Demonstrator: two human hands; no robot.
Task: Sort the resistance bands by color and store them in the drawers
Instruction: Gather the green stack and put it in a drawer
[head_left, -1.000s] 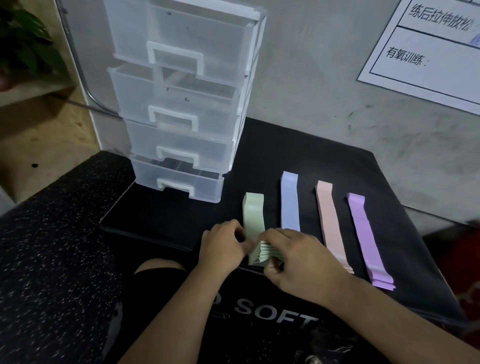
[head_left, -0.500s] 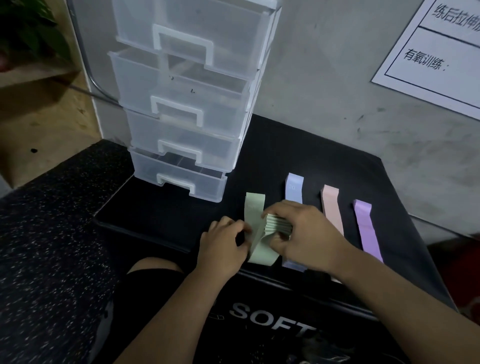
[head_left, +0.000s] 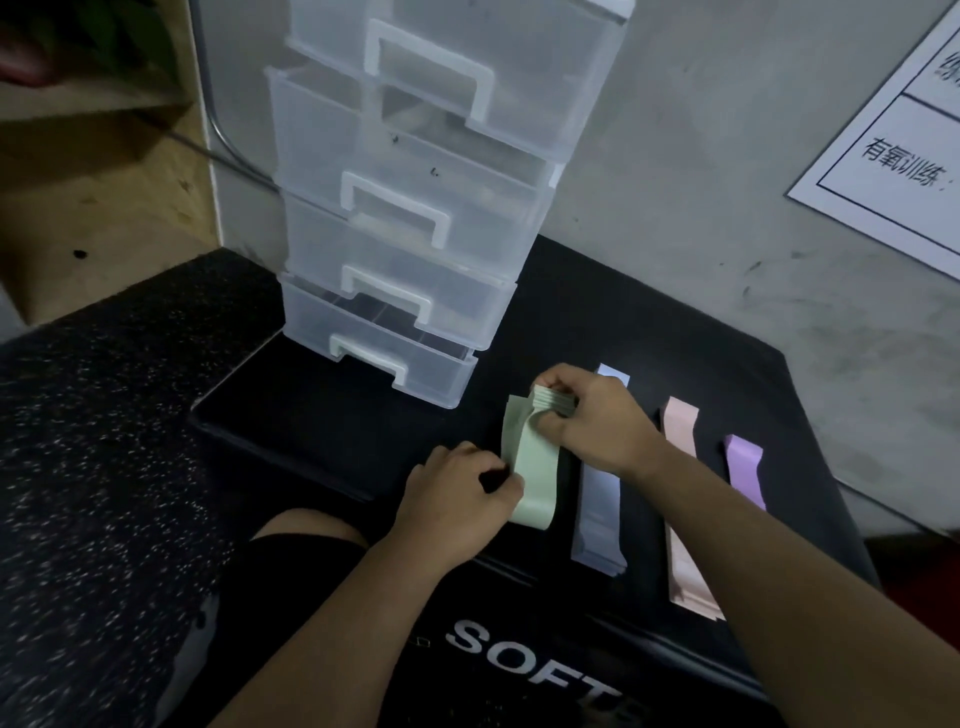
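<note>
A stack of pale green resistance bands lies on the black padded box. My right hand is shut on its folded far end and holds that end over the rest of the strip. My left hand pins the near left edge of the green bands to the box. To the right lie a blue stack, a pink stack and a purple stack, partly hidden by my right forearm. A clear plastic drawer tower stands at the back left, several drawers pulled out a little.
A grey wall rises right behind the box, with a white printed sheet at upper right. A speckled black mat covers the floor on the left. My knee shows below the box's front edge, above the word SOFT.
My right hand has carried the folded end of the green bands away from me, toward the far end. The left hand stayed at the near edge. The camera came closer.
</note>
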